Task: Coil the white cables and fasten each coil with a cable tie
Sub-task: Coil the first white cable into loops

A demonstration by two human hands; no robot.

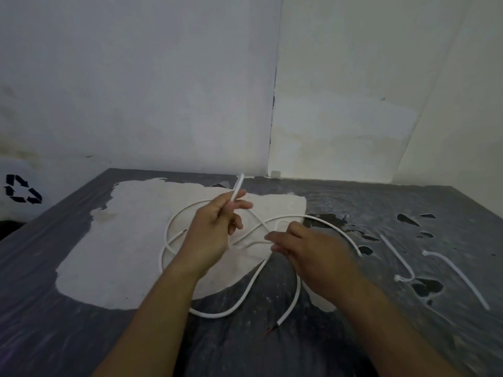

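A long white cable [246, 292] lies in loose loops on the grey table [81, 336]. My left hand [211, 232] is shut on one end of the cable, which sticks up past my fingers toward the wall. My right hand [307, 250] hovers over the crossing strands in the middle, fingers stretched left and touching or nearly touching the cable; whether it grips is unclear. The other cable end, with bare red wire showing, lies near the front [272, 329]. Two white cable ties [398, 258] [457, 276] rest on the table to the right.
A large white patch [122, 240] covers the table's middle left. Dark peeled spots [427, 288] mark the right side. White walls meet in a corner behind the table. A white container with a recycling symbol [21, 189] stands at the far left.
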